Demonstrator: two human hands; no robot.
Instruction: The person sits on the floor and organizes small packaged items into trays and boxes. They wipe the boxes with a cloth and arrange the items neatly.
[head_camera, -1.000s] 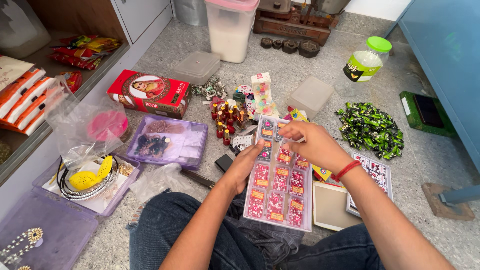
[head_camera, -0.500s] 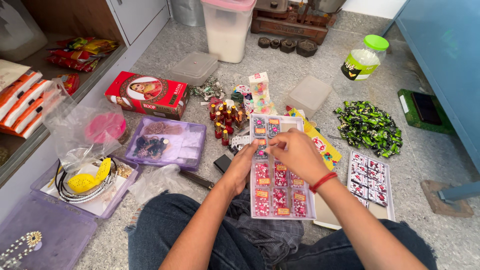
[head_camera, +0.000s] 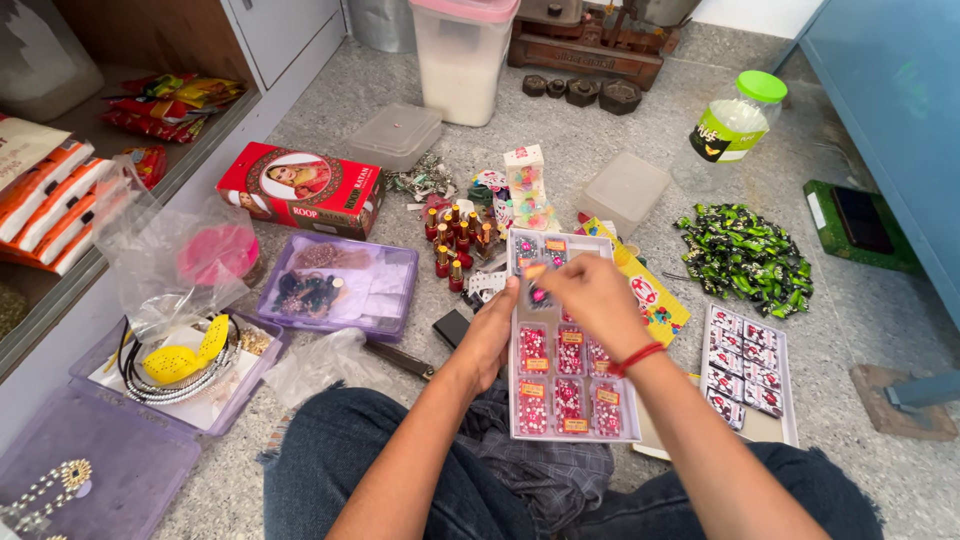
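The speckled stone floor carries everything here, with the person seated on it, legs in dark jeans. Up at the far end stands a tall white bin with a pink lid. On the left lies a red printed carton, and below it a shallow lilac tray with dark trinkets inside. Further left, a clear bag rests over another tray holding a yellow piece and coiled bangles. To the right a heap of green-wrapped sweets sits near a clear jar with a green lid.

Straight in front of the person, resting against the knees, is the white card of small packets, rows of red and pink bits in little clear pouches. A second such card lies just to its right on the floor.

The left hand holds the card's left edge, fingers curled closed around it. The right hand, a red thread at the wrist, is over the upper part of the card, fingers pinched closed on one small pink packet. Just beyond the card stand little red bottles.
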